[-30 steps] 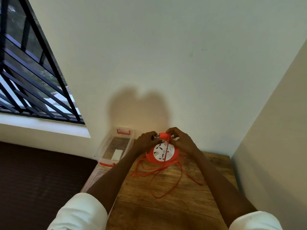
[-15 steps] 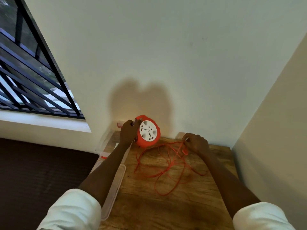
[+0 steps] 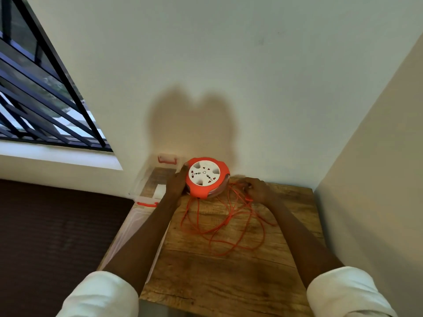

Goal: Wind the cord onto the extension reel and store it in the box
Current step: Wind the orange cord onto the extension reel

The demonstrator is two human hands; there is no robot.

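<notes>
the round orange extension reel, its white socket face tilted toward the camera, is gripped at its left rim by the left hand at the far edge of the grainy wooden table. thin orange cord, pinched in the right hand, is spread in loose loops. a clear plastic box with red clasps is seen to the left.
</notes>
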